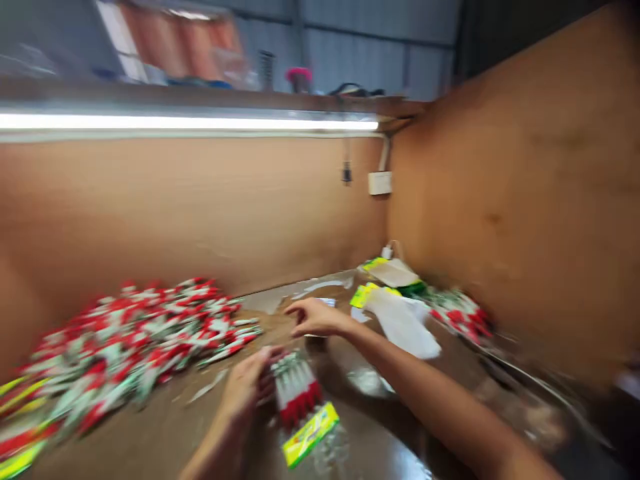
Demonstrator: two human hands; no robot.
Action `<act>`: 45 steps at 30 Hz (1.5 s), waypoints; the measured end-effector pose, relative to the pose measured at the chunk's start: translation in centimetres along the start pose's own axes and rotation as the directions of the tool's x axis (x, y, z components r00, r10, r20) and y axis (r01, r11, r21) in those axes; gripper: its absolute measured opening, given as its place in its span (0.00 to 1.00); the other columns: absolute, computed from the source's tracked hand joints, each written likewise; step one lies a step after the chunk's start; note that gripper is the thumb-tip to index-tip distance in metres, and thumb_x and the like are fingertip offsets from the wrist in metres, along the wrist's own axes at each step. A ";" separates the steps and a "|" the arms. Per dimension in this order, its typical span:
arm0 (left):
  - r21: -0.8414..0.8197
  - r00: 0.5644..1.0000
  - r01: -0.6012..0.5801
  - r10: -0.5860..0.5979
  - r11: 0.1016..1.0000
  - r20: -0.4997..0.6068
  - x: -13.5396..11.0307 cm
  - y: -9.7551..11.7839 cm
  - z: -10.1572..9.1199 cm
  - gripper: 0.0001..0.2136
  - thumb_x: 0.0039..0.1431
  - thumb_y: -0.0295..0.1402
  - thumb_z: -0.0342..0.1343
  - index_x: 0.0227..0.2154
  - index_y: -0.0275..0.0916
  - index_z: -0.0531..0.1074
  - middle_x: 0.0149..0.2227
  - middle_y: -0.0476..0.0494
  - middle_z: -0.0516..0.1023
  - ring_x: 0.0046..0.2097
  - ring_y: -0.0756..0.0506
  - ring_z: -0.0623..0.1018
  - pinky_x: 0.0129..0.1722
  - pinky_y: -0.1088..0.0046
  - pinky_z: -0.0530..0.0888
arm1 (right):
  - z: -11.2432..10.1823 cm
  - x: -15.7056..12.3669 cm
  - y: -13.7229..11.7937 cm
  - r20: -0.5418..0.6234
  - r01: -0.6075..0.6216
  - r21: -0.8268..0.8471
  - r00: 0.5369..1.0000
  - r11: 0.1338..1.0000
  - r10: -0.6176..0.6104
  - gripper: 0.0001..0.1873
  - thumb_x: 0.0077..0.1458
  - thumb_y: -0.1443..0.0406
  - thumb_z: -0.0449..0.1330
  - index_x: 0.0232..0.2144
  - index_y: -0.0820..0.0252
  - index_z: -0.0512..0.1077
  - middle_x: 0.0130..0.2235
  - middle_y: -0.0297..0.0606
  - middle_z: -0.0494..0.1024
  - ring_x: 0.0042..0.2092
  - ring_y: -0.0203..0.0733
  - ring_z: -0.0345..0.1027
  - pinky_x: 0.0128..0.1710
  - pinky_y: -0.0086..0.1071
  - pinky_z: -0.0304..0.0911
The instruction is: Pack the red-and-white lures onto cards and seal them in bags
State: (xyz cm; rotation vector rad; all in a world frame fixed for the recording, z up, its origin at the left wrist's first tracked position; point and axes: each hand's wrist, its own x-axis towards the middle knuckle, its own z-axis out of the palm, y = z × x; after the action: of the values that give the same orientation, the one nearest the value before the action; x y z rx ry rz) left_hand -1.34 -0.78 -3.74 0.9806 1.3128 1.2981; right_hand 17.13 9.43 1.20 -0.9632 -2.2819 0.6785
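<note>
The picture is smeared by motion. My left hand (249, 383) is closed on a clear packet of red and white pens (298, 390) with a yellow-green header card (310, 433), held just above the brown table (165, 427). My right hand (315, 317) reaches forward over the table, fingers curled downward near a small pale item; whether it holds anything is unclear. A big heap of loose red and white pens (125, 347) lies to the left of both hands.
White bags and yellow-green cards (395, 307) lie at the back right, with more red and white pens (457, 313) beside them. Brown board walls (525, 187) close in the back and right. A lit strip lamp (190, 123) runs under a shelf above.
</note>
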 end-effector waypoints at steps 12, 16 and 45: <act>0.345 0.892 -0.449 0.436 0.825 0.118 -0.7 -1.7 -2.4 0.13 0.65 0.39 0.51 0.34 0.38 0.77 0.29 0.44 0.78 0.32 0.45 0.74 0.31 0.74 0.64 | 5.5 -2.4 -4.8 0.061 0.445 -0.427 0.883 0.787 -0.466 0.09 0.62 0.69 0.60 0.44 0.56 0.76 0.42 0.41 0.78 0.43 0.44 0.70 0.42 0.34 0.64; 0.651 0.868 -0.458 0.462 0.605 0.181 -1.4 -1.3 -2.5 0.12 0.66 0.29 0.45 0.34 0.39 0.75 0.30 0.44 0.79 0.31 0.46 0.75 0.31 0.74 0.62 | 5.2 -2.4 -4.9 0.126 0.463 -0.493 0.875 0.736 -0.467 0.08 0.62 0.71 0.59 0.43 0.58 0.74 0.41 0.40 0.78 0.42 0.42 0.71 0.42 0.32 0.64; -0.146 0.939 -0.194 0.227 0.970 0.257 -1.5 -1.0 -1.6 0.26 0.59 0.54 0.56 0.47 0.35 0.77 0.47 0.32 0.82 0.51 0.36 0.80 0.45 0.62 0.77 | -6.6 -6.9 4.2 -0.383 -0.068 0.515 0.874 0.855 0.300 0.22 0.53 0.48 0.63 0.37 0.61 0.77 0.35 0.40 0.80 0.25 0.33 0.66 0.27 0.28 0.65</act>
State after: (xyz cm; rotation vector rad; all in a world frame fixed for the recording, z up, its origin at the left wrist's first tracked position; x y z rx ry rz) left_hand -2.54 -2.59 -4.69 1.1939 0.9284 1.3303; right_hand 27.47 8.29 1.20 -0.9743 -1.5118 0.9455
